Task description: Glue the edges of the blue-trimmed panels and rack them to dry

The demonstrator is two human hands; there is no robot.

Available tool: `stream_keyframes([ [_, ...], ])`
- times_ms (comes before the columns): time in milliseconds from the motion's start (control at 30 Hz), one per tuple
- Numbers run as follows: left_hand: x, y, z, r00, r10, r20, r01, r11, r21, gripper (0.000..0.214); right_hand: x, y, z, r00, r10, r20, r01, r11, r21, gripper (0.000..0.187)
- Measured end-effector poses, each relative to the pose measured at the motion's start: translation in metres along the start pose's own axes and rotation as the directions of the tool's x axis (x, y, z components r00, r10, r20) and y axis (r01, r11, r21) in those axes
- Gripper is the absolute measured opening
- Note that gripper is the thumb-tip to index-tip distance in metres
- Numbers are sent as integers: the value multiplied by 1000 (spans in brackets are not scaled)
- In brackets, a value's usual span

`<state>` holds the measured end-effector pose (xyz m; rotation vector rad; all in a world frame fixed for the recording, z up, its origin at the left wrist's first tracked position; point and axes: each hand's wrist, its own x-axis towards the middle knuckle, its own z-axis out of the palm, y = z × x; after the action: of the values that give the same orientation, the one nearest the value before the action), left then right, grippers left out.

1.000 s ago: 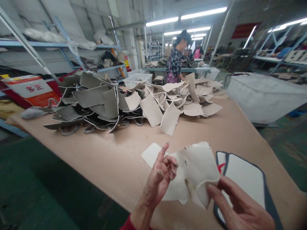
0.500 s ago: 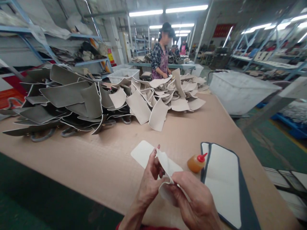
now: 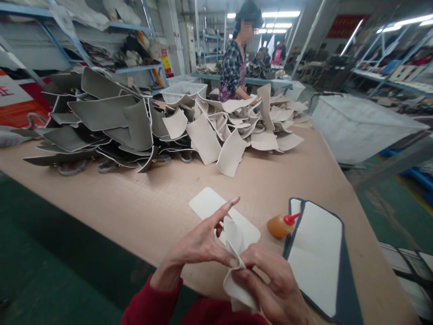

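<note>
Both my hands pinch a small folded cream-white piece (image 3: 235, 257) just above the near edge of the brown table (image 3: 135, 207). My left hand (image 3: 199, 246) grips it with thumb and lower fingers, index finger stretched out. My right hand (image 3: 274, 289) holds its lower fold from the right. A flat white piece (image 3: 209, 205) lies on the table right behind them. An amber glue bottle with a red tip (image 3: 280, 225) lies to the right, beside a white mat with dark edging (image 3: 318, 262).
A heap of grey pieces (image 3: 101, 122) and a heap of cream pieces (image 3: 237, 126) fill the far half of the table. A person in a plaid shirt (image 3: 235, 67) stands behind them. A large white bin (image 3: 358, 126) sits at the right; shelving (image 3: 84, 45) at the left.
The cream piece went from spread open between my hands to folded small and pinched by both. My left index finger has lifted and points out. The view shifted slightly.
</note>
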<state>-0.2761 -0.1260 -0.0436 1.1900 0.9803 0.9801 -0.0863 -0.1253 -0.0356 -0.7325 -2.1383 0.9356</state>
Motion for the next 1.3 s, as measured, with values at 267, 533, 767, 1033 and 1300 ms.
stream_keyframes([
  [267,14,-16,-5,988,8,152,-2,999,-40,97,2,8,2,993,118,-11,-115,985,131,25],
  [533,23,-33,6,972,68,227,-6,964,-265,94,5,7,5,972,212,-102,-180,949,260,20],
  [767,16,-31,-1,973,167,158,-96,919,-382,101,-3,20,-23,805,361,-470,-290,932,219,15],
  [1033,15,-28,8,984,160,75,-88,812,-576,95,0,2,-23,787,400,-470,-306,914,266,17],
  [1300,16,-30,8,992,99,-74,-122,878,-463,102,2,-4,-13,954,119,-275,-102,992,74,7],
])
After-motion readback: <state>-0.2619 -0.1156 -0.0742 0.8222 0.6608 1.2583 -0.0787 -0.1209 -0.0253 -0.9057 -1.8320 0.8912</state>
